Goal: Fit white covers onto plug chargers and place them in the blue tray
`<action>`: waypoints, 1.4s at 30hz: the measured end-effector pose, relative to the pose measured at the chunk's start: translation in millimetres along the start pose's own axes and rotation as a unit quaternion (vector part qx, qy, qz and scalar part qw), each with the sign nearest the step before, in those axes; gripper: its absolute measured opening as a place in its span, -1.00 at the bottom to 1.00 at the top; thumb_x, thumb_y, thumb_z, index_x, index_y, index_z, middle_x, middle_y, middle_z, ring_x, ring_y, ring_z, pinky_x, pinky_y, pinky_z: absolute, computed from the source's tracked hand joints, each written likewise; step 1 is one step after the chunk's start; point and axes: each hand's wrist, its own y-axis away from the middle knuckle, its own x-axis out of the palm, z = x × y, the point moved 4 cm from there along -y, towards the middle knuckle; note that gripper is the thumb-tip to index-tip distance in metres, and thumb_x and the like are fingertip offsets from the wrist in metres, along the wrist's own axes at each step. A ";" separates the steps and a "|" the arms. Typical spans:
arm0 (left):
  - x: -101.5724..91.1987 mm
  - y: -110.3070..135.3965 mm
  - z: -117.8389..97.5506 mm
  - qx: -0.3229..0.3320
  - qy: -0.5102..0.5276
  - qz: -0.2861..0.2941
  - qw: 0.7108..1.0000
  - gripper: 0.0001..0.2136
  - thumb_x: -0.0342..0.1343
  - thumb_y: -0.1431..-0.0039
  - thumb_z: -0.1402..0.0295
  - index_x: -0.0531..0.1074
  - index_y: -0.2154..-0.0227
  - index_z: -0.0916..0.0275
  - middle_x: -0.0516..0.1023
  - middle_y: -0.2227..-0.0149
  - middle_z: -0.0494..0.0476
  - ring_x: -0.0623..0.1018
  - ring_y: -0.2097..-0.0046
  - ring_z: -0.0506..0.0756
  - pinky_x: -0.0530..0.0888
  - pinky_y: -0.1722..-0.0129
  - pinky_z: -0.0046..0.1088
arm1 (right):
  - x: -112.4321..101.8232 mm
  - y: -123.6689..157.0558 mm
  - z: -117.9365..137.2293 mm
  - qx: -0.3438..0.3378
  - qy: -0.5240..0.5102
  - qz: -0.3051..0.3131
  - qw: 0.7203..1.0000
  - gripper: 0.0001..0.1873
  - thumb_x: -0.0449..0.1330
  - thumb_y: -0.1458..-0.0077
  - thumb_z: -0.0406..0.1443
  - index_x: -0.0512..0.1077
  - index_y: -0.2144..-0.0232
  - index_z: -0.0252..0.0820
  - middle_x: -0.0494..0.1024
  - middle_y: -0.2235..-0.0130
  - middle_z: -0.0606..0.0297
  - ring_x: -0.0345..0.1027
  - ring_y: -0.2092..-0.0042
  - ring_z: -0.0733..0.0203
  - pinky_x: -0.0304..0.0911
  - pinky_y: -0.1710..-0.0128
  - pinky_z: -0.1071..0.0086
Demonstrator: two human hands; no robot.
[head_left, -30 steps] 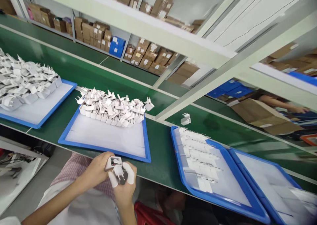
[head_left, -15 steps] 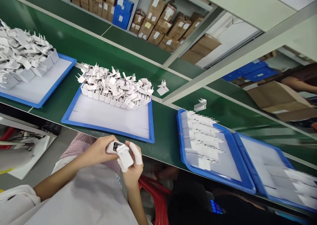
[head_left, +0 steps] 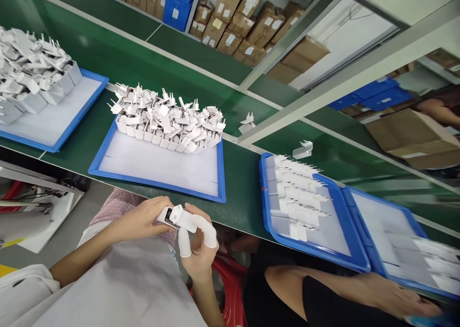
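Note:
My left hand (head_left: pixel 143 220) is wrapped round a white plug adapter housing (head_left: pixel 163 215), whose open end shows dark parts inside. My right hand (head_left: pixel 201 257), with white finger cots on thumb and forefinger, pinches the adapter's white cover piece (head_left: pixel 184 218) at that open end. The cover is tilted and not seated flush. Both hands are in front of my body, just below the bench edge. Beyond them, a blue-rimmed tray (head_left: pixel 158 185) bears a dense cluster of open white adapters (head_left: pixel 168 121) with loose pin covers on top.
Another tray (head_left: pixel 57 145) with piled adapters lies at left. To the right, a blue tray (head_left: pixel 268 212) holds rows of adapters with pins, beside a further tray (head_left: pixel 406 216). Single adapters (head_left: pixel 247 123) stand near the metal post. A co-worker's arm (head_left: pixel 345 286) reaches along the bench at lower right.
My right thumb and forefinger have shifted onto the cover, which now sits turned closer to the housing's opening. A co-worker's arm has come into view at lower right.

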 end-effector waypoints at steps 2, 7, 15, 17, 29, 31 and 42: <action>-1.1 -0.9 -2.0 0.008 -0.015 0.001 1.000 -0.89 0.10 -0.20 0.34 0.28 0.28 0.19 0.38 0.28 -0.01 0.37 0.27 0.05 0.23 0.32 -0.47 | -1.7 -6.5 2.9 -0.014 0.034 0.046 0.998 -0.60 0.12 -0.16 -0.40 0.30 -0.05 -0.06 0.42 -0.02 0.09 0.39 -0.01 0.05 0.39 0.04 0.11; -0.8 -5.1 -4.3 0.016 -0.002 0.041 0.999 -0.88 0.09 -0.20 0.32 0.25 0.33 0.19 0.37 0.31 -0.02 0.38 0.30 0.05 0.24 0.34 -0.47 | -8.2 -14.4 -4.1 -0.017 0.007 0.106 0.994 -0.65 0.16 -0.19 -0.37 0.35 -0.02 -0.05 0.50 0.03 0.16 0.45 0.05 0.09 0.43 0.10 0.20; 2.0 -8.8 -2.1 0.034 -0.027 0.052 0.998 -0.87 0.06 -0.21 0.29 0.24 0.32 0.20 0.30 0.29 0.01 0.35 0.25 0.07 0.26 0.29 -0.45 | -6.5 -16.1 -0.1 -0.059 -0.004 0.109 0.992 -0.60 0.17 -0.12 -0.54 0.40 0.07 -0.02 0.51 0.06 0.22 0.44 0.07 0.14 0.40 0.12 0.20; 2.6 -8.8 -3.5 0.033 -0.030 0.053 0.998 -0.87 0.05 -0.23 0.28 0.23 0.32 0.20 0.29 0.29 0.01 0.35 0.24 0.07 0.27 0.28 -0.44 | -5.5 -15.8 2.1 -0.060 -0.001 0.103 0.993 -0.61 0.16 -0.12 -0.54 0.41 0.07 -0.03 0.51 0.07 0.21 0.44 0.07 0.13 0.41 0.13 0.19; 33.4 -27.2 45.7 0.083 -0.033 -0.059 0.994 -0.87 0.02 -0.23 0.41 0.27 0.17 0.23 0.39 0.17 0.18 0.35 0.08 0.16 0.41 0.11 -0.28 | 5.5 2.3 -51.1 -0.045 0.074 0.117 0.989 -0.58 0.11 -0.23 -0.40 0.26 -0.12 -0.06 0.45 0.06 0.10 0.36 0.02 0.06 0.38 0.05 0.13; 35.8 -27.1 55.1 0.077 -0.063 -0.086 0.991 -0.80 0.05 -0.22 0.38 0.30 0.10 0.25 0.43 0.12 0.23 0.36 0.06 0.20 0.41 0.07 -0.20 | 9.6 3.7 -60.3 -0.053 0.070 0.105 0.991 -0.60 0.09 -0.24 -0.38 0.26 -0.12 -0.07 0.45 0.09 0.11 0.36 0.06 0.07 0.39 0.09 0.14; 11.9 -15.4 76.5 -0.104 0.234 -0.056 0.965 -0.55 -0.02 -0.26 0.10 0.34 -0.09 0.29 0.45 0.49 0.02 0.39 0.49 0.02 0.36 0.49 -0.49 | 20.3 -12.2 -69.9 0.083 -0.001 0.111 0.990 -0.82 0.09 -0.24 -0.28 0.47 0.17 -0.09 0.48 0.13 0.20 0.38 0.17 0.17 0.35 0.21 0.31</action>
